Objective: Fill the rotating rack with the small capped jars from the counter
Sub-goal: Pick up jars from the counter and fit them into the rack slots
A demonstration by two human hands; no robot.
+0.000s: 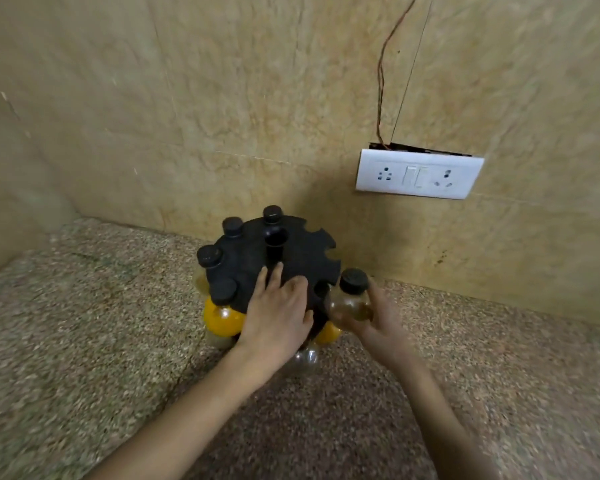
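A black round rotating rack (302,252) stands on the speckled counter near the wall. Several black-capped jars hang in its left and rear notches, among them one with yellow contents (222,318); the right-hand notches are empty. My left hand (278,313) lies flat on the rack's top with fingers spread. My right hand (378,323) grips a clear jar with a black cap (350,299), tilted, right beside a notch at the rack's front right edge. A lower tier shows another yellow jar (328,333) and a clear one (305,358).
The rack stands close to the beige tiled wall at the back. A white socket and switch plate (418,174) with loose wires above it is mounted on the wall to the right. The granite counter (84,341) extends left and right of the rack.
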